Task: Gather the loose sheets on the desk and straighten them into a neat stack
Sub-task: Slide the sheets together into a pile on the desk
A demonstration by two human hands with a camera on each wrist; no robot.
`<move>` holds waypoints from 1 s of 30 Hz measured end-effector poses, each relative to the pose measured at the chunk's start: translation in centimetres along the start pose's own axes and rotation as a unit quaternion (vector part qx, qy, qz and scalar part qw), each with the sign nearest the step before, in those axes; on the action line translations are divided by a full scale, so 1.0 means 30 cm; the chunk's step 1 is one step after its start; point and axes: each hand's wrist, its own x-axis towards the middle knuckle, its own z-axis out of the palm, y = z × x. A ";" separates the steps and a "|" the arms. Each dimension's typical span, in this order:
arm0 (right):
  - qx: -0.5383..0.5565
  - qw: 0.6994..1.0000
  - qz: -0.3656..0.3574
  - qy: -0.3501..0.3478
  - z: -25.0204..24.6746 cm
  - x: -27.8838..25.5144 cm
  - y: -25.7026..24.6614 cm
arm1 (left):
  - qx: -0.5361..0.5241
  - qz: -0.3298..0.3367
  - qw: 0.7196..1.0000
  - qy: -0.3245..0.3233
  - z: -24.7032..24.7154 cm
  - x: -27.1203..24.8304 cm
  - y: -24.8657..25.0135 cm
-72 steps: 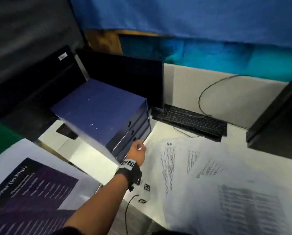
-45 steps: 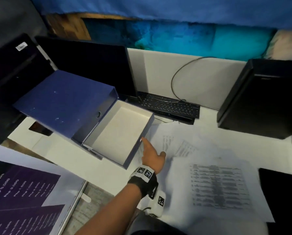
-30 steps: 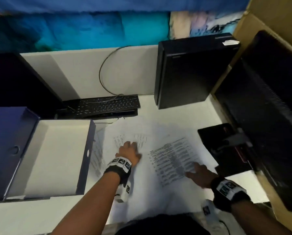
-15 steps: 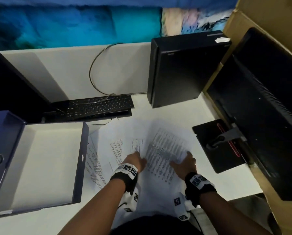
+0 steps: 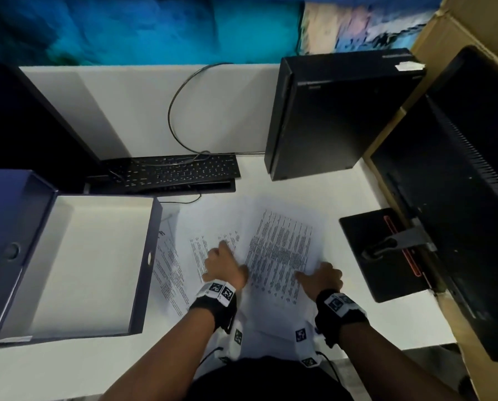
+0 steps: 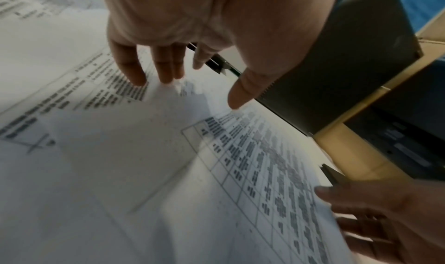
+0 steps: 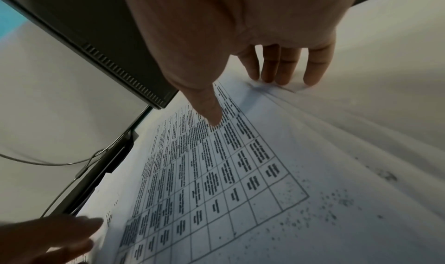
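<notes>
Several loose sheets (image 5: pixel 236 227) lay fanned and overlapping on the white desk (image 5: pixel 328 195); at least three printed faces could be told apart, though an exact count was not possible where they overlapped. Two hands were on them. The left hand (image 5: pixel 224 266) rested on the middle sheet with its fingers (image 6: pixel 166 68) spread and straight, tips touching the paper. The right hand (image 5: pixel 323 277) lay at the right edge of the table-printed sheet (image 5: pixel 279 253), its thumb (image 7: pixel 211 113) on the print and its other fingers (image 7: pixel 281 68) extended down to the paper's edge, neither hand gripping anything. That sheet lay between the two hands, topmost in the pile. To the left stood one open blue box (image 5: pixel 152 256), just beside the sheets. Behind were one keyboard (image 5: pixel 172 172), one computer tower (image 5: pixel 337 111) and two monitors, one at the left (image 5: pixel 25 125) and one at the right (image 5: pixel 458 183).
</notes>
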 end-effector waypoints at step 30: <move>-0.078 0.994 -0.071 -0.017 -0.003 -0.014 -0.016 | 0.029 -0.017 0.999 -0.042 -0.058 0.015 -0.104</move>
